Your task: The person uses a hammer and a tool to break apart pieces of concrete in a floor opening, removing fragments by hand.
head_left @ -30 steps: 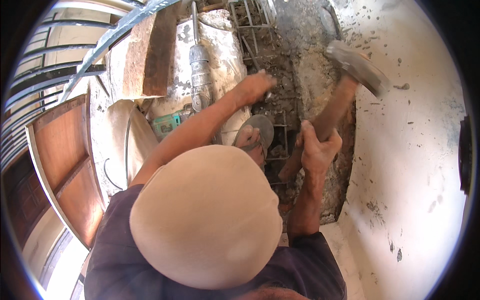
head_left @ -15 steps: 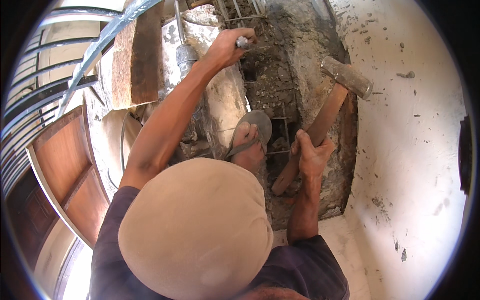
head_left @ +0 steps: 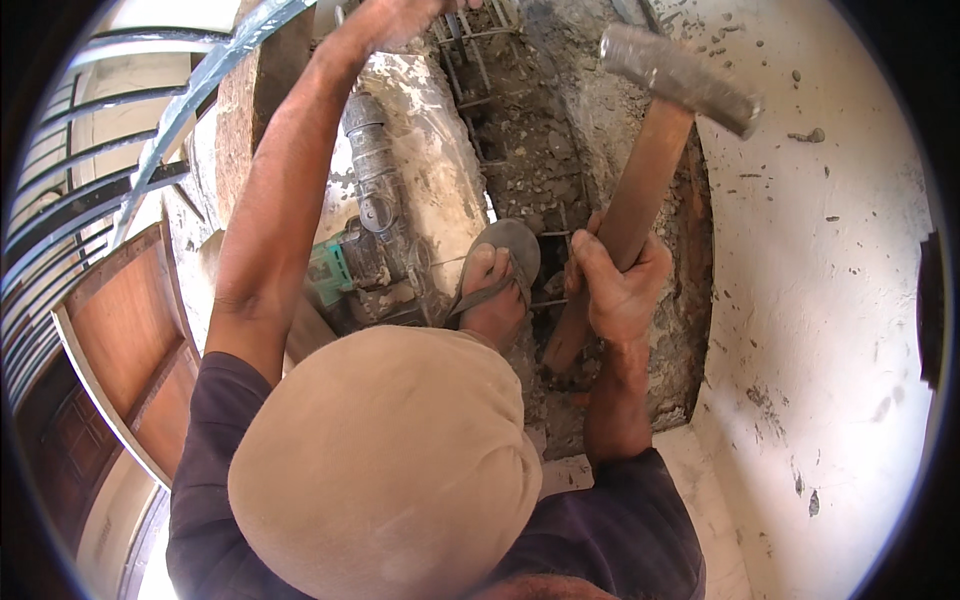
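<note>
My right hand (head_left: 622,285) is wrapped round the wooden handle of a sledgehammer (head_left: 680,80), partway along its length. Its heavy metal head is raised over the right side of the broken concrete trench. At the top edge, my left hand (head_left: 405,22) is partly cut off by the frame, with fingers curled above thin steel bars (head_left: 480,50); what they hold is hidden. Below that arm lies a power hammer (head_left: 372,165) with a dusty grey barrel and green housing. My sandalled foot (head_left: 495,290) rests at the trench's left side.
Rubble and exposed rebar fill the trench (head_left: 530,160). A white wall (head_left: 810,300) spattered with debris rises on the right. On the left stand metal railings (head_left: 140,130), a wooden beam (head_left: 240,130) and a wooden panel (head_left: 130,330). A tan cap (head_left: 385,470) covers the lower middle.
My left hand has moved up and away to the top edge; the grey metal rod it gripped is out of sight. The sledgehammer head has risen slightly, and more of the power hammer shows.
</note>
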Action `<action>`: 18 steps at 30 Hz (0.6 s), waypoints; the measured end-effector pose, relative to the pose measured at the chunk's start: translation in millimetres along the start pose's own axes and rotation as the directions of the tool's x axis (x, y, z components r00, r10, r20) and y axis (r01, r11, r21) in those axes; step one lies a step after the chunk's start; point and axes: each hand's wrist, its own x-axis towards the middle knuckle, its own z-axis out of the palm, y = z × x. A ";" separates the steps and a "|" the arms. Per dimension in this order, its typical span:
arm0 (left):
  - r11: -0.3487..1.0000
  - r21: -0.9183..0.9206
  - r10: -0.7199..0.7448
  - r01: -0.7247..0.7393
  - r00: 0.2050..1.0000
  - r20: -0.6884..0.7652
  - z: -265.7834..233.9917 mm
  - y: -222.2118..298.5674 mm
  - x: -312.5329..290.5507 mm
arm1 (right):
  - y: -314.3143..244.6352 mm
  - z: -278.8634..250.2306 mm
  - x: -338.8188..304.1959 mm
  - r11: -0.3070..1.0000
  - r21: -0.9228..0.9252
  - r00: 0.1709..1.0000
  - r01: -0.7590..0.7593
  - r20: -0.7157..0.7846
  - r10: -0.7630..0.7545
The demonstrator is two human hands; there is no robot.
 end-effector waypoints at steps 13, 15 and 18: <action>0.973 -0.227 0.088 -0.039 0.973 0.212 -45.5 -0.4 36.9 | -63.9 20.8 45.7 0.917 -0.114 0.923 0.382 0.100 -0.372; 1.000 0.024 -0.010 0.007 0.993 0.121 -57.5 -15.8 35.8 | -67.9 38.7 66.3 0.886 -0.174 0.903 0.429 0.085 -0.421; 0.535 0.796 0.137 -0.283 0.959 0.249 -59.7 -14.9 23.4 | -86.3 47.5 96.7 0.934 -0.294 0.975 0.204 0.152 -0.165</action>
